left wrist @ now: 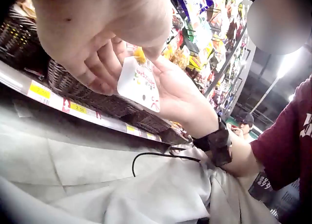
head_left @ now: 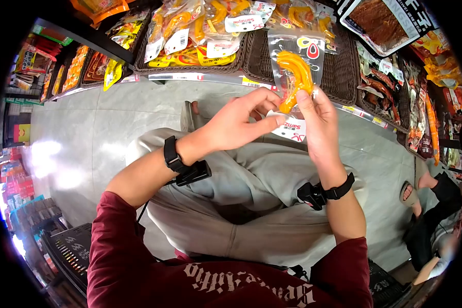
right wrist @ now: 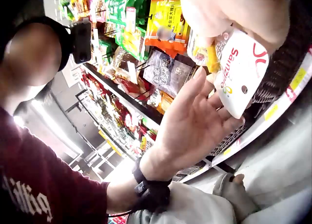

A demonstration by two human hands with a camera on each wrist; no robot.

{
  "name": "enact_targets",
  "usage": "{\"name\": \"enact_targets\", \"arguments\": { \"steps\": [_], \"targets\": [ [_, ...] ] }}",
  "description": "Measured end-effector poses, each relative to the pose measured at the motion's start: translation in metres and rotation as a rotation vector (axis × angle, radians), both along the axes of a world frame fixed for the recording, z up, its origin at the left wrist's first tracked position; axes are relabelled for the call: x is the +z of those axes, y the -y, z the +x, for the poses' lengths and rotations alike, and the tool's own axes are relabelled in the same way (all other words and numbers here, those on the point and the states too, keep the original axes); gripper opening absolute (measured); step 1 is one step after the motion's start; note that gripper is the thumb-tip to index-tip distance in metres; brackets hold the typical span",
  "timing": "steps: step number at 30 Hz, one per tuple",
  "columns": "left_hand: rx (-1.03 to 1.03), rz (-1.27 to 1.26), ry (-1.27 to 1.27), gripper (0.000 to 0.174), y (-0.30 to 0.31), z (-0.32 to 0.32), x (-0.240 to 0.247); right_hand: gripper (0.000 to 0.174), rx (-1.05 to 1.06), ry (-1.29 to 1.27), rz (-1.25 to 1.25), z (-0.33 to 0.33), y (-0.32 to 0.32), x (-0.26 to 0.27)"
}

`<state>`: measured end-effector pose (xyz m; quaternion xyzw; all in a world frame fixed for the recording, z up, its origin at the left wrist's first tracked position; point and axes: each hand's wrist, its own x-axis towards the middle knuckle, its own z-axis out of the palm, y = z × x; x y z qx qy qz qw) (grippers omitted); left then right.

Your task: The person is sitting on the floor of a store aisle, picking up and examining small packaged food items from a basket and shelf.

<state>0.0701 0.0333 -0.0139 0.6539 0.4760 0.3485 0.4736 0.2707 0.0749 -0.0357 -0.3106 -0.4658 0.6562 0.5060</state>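
A clear snack packet (head_left: 309, 77) holds a glossy, curved yellow piece of food (head_left: 300, 74). It is raised in front of the shelf. My right hand (head_left: 321, 123) grips its right side, thumb over the front near the food's lower end. At the lower left, my left hand (head_left: 238, 120) has its thumb at the corner of the packet's white printed label (head_left: 292, 128), fingers curled in beside it. In the left wrist view the label (left wrist: 139, 85) sits between both hands. The right wrist view shows the label (right wrist: 241, 70) close up, left-hand fingers beside its edge.
Brown wicker baskets (head_left: 244, 51) of packaged snacks line the shelf ahead, with price tags along its front edge. A large dark packet (head_left: 385, 23) hangs at the upper right. Another person's sandaled foot (head_left: 408, 194) is on the right. Grey floor tiles (head_left: 108, 118) lie below.
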Motion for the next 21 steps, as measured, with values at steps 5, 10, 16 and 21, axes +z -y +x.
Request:
{"name": "enact_targets", "arguments": {
  "steps": [5, 10, 16, 21],
  "targets": [
    [0.005, -0.148, 0.015, 0.029, -0.001, 0.001, -0.005, 0.025, 0.035, 0.062, -0.080, -0.004, -0.001, -0.002],
    [0.055, -0.104, 0.149, 0.024, -0.008, -0.001, -0.004, 0.022, 0.067, 0.155, 0.006, 0.000, -0.008, -0.016],
    [0.175, -0.092, 0.316, 0.017, -0.020, -0.005, 0.003, 0.023, 0.064, 0.302, -0.002, -0.012, -0.034, -0.004],
    [0.478, 0.007, 0.512, 0.037, -0.039, -0.027, 0.045, 0.033, 0.208, 0.130, 0.013, -0.076, -0.095, 0.036]
  ]
}}
